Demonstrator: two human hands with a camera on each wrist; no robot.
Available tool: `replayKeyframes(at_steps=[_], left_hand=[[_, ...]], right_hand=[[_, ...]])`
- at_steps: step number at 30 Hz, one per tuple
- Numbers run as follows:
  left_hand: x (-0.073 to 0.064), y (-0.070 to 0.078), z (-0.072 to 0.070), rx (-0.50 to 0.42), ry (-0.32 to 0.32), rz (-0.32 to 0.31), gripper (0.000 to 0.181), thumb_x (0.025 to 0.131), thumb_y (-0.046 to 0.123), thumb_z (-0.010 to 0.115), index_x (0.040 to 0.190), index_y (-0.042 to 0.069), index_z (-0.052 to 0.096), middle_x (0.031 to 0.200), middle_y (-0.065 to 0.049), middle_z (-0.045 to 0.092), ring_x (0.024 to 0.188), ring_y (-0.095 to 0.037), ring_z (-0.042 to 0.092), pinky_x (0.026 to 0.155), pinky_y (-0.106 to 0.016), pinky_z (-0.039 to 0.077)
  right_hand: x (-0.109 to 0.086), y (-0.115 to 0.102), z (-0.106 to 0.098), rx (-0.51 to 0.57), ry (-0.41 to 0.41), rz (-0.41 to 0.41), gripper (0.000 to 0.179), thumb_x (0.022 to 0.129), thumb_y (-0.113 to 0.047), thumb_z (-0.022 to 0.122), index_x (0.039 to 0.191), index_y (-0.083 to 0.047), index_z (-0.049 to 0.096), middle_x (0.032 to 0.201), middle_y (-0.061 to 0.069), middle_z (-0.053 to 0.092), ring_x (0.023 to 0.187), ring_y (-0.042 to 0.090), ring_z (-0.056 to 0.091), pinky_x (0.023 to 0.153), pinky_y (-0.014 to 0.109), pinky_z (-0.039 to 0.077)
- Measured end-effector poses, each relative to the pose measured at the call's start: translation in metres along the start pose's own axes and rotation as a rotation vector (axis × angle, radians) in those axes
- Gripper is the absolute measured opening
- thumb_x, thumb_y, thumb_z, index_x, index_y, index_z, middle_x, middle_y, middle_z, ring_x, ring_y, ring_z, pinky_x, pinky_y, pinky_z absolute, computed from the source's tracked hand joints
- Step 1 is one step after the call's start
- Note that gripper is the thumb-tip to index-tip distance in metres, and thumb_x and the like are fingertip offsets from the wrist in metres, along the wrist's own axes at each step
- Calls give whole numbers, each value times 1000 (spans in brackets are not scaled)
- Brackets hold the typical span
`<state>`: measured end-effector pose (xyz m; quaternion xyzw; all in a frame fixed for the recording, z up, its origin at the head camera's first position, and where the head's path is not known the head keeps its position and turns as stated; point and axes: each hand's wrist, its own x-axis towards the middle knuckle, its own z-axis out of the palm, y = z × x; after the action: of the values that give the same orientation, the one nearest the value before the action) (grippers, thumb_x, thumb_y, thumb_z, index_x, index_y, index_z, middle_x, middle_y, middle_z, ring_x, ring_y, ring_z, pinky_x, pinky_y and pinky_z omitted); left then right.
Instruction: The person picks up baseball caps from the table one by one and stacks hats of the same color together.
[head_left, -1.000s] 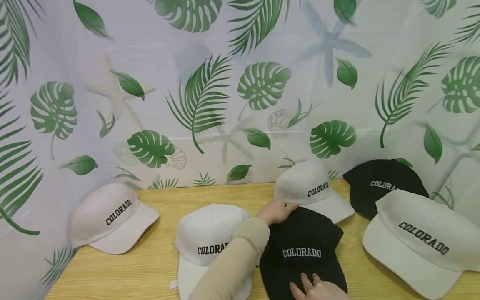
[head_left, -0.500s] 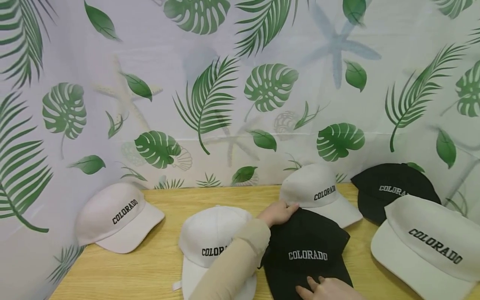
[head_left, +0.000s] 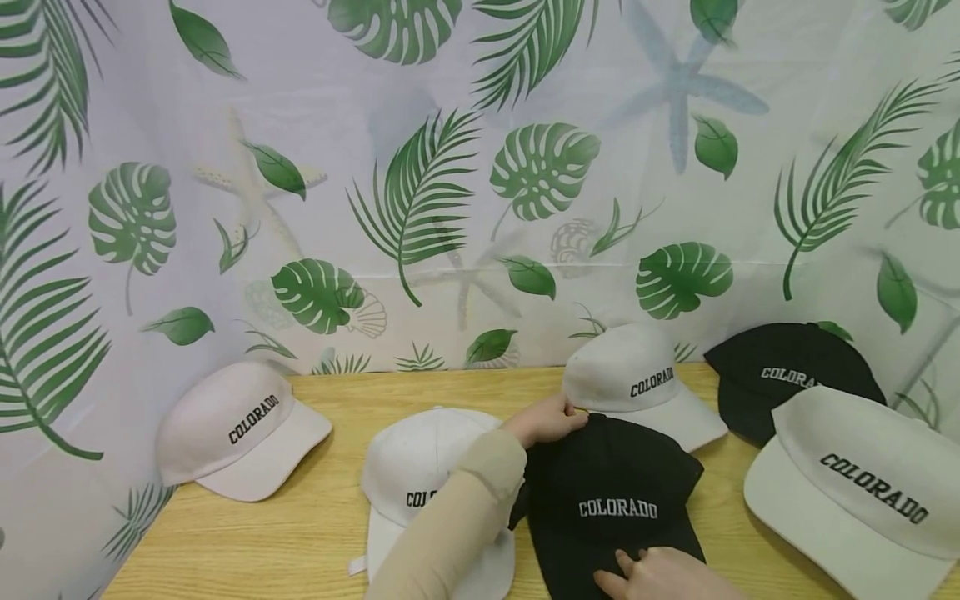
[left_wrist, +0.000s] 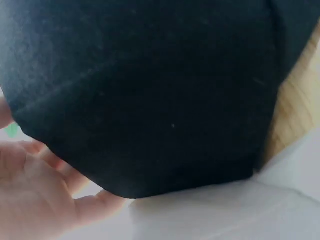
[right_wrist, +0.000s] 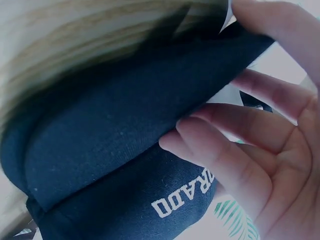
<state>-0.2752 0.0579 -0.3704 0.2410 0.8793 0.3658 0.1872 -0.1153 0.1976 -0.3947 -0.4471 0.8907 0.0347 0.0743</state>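
Fingers of my left hand [head_left: 546, 421] gripping the black cap [head_left: 615, 475] by its back, my right hand [head_left: 667, 575] pinching its brim [head_left: 566, 560], white cap [head_left: 412, 458] left of it

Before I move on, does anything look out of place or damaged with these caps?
Nothing looks visibly damaged or spilled. One untidy spot: the rightmost white cap overlaps the back black cap in the head view, hiding the end of its lettering. The front black cap looks sound, its lettering fully readable.
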Motion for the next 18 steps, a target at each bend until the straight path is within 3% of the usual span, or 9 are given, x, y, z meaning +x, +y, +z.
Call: replayKeyframes(at_steps=[4,11,18], left_hand=[[-1,-4,-1,58,7,-44,35,93,21,46,62,10,37,56,0,33,48,-13,33,48,-23,29],[-1,-9,-1,99,123,-57,32,92,19,48,64,9,38,60,-2,35,52,-15,35,50,-24,29],[-3,-8,1,126,109,-15,36,92,16,49,59,10,36,53,0,32,47,-13,33,47,-23,29]], right_hand=[[1,1,0,18,-1,5,31,82,-39,56,98,-13,61,84,5,64,50,3,52,43,15,40],[2,5,1,7,16,-29,31,82,-38,56,99,-12,61,85,6,64,52,4,52,44,18,40],[0,5,3,11,46,-49,31,82,-39,55,96,-12,61,83,4,64,49,2,49,42,16,38]])
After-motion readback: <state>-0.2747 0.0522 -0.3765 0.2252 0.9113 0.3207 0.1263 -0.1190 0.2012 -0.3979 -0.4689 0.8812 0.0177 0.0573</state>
